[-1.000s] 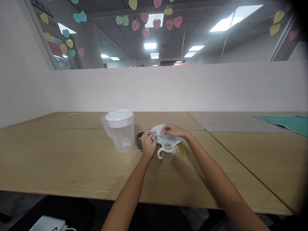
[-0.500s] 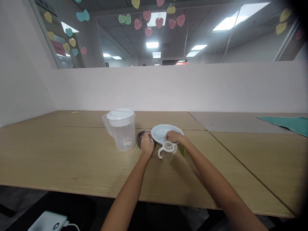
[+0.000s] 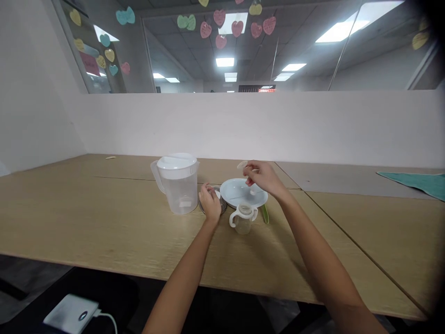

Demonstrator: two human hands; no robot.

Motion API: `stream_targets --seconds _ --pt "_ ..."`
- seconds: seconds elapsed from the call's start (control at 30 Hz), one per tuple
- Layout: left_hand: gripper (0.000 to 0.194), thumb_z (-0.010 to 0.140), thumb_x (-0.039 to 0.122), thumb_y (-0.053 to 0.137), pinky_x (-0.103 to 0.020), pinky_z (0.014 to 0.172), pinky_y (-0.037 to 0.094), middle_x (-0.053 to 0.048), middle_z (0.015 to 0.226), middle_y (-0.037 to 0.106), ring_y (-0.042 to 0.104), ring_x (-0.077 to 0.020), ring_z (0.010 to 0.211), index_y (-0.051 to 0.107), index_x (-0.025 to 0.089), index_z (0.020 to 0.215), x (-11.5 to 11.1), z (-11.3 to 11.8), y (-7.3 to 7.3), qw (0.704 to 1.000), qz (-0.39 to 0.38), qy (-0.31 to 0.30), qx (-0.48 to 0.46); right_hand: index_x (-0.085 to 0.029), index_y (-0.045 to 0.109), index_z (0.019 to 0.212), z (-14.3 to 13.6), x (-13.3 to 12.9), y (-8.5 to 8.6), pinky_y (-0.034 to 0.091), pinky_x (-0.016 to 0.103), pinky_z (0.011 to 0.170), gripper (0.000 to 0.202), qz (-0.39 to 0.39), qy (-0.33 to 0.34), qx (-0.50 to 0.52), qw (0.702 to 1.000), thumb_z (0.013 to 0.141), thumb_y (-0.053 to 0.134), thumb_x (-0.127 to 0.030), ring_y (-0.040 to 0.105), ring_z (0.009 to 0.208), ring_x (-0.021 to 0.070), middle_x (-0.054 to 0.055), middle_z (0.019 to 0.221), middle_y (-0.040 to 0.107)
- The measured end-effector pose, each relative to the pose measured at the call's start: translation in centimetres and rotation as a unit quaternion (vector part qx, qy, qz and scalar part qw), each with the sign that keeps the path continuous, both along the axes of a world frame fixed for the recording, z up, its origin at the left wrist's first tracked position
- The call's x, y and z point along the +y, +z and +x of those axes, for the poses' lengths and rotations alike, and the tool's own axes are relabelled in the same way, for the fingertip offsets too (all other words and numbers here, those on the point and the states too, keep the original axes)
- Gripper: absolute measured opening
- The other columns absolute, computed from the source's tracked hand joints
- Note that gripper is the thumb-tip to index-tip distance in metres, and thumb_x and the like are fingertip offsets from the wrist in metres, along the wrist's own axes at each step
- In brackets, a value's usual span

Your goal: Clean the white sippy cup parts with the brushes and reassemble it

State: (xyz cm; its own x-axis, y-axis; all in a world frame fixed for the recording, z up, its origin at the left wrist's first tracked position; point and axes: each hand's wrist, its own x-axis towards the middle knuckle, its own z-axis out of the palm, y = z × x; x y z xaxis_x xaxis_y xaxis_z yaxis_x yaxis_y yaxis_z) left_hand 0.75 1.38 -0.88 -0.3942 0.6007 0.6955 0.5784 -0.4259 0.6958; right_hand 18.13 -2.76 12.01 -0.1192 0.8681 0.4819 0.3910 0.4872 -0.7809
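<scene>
My right hand (image 3: 261,177) is raised over the white plate (image 3: 231,189), its fingers pinched on a small translucent piece. A thin clear part of it (image 3: 242,164) shows beyond the fingertips, and a whitish part shows below the hand. My left hand (image 3: 210,204) is at the round metal dish (image 3: 223,207), fingers curled; a clear and white object (image 3: 218,194) lies against it, partly hidden. In front of the plate stands an uncapped clear baby bottle (image 3: 243,226) with two white handles. A green strip-like item (image 3: 265,214) lies right of it.
A clear lidded pitcher (image 3: 181,190) stands just left of the metal dish. A teal cloth (image 3: 417,182) lies at the far right of the table (image 3: 121,222). Below the front edge, a white power bank (image 3: 71,313) with a cable rests on a black seat.
My right hand has risen from the plate, lifting the translucent piece. My left hand has shifted slightly at the metal dish, its fingers now higher. The camera view has moved a little.
</scene>
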Motion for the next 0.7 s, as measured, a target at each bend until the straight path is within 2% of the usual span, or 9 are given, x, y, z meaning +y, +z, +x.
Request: stream_targets --seconds 0.1,0.2,0.47,0.6,0.7 --pt "0.026 0.091 0.027 0.035 -0.034 0.084 0.041 -0.007 0.091 0.056 0.054 -0.0192 0.088 0.046 0.017 0.112 -0.2 0.2 0.1 0.998 0.052 -0.014 -0.029 -0.015 0.055 0.077 -0.1 -1.3 0.3 0.044 0.017 0.045 0.011 -0.022 0.040 -0.064 0.997 0.077 0.048 -0.025 0.057 0.047 0.0074 0.000 0.070 0.057" --pt "0.028 0.092 0.032 0.033 -0.033 0.084 0.041 -0.008 0.094 0.055 0.053 -0.0189 0.089 0.048 0.017 0.111 -0.5 0.3 0.1 0.997 0.071 -0.025 -0.030 -0.016 0.054 0.079 -0.4 -1.9 0.3 0.044 0.017 0.046 0.015 -0.031 0.057 -0.099 0.993 0.080 0.047 -0.029 0.055 0.047 0.0068 -0.001 0.068 0.056" --pt "0.031 0.094 0.034 0.030 -0.032 0.085 0.039 -0.009 0.098 0.056 0.050 -0.0191 0.092 0.052 0.016 0.106 -1.2 0.6 0.5 0.995 0.093 -0.037 0.024 -0.015 0.057 0.090 -0.6 -3.0 0.9 0.041 0.016 0.051 0.018 -0.052 0.071 -0.181 0.980 0.083 0.044 -0.025 0.055 0.049 0.0058 0.001 0.075 0.060" --pt "0.032 0.094 0.033 0.027 -0.033 0.086 0.038 -0.009 0.097 0.056 0.050 -0.0193 0.092 0.054 0.017 0.103 -1.4 0.6 0.5 0.993 0.098 -0.040 0.045 -0.016 0.054 0.094 -0.2 -2.7 0.5 0.041 0.017 0.049 0.018 -0.112 0.101 -0.246 0.957 0.081 0.050 -0.028 0.057 0.052 0.0077 0.002 0.078 0.060" --pt "0.031 0.094 0.030 0.026 -0.033 0.086 0.038 -0.009 0.096 0.056 0.050 -0.0192 0.092 0.054 0.017 0.101 -1.6 0.6 0.5 0.990 0.116 -0.054 0.063 -0.019 0.048 0.107 -0.1 -2.5 0.2 0.039 0.019 0.045 0.035 -0.172 0.118 -0.303 0.930 0.076 0.058 -0.032 0.056 0.051 0.0098 0.001 0.078 0.060"
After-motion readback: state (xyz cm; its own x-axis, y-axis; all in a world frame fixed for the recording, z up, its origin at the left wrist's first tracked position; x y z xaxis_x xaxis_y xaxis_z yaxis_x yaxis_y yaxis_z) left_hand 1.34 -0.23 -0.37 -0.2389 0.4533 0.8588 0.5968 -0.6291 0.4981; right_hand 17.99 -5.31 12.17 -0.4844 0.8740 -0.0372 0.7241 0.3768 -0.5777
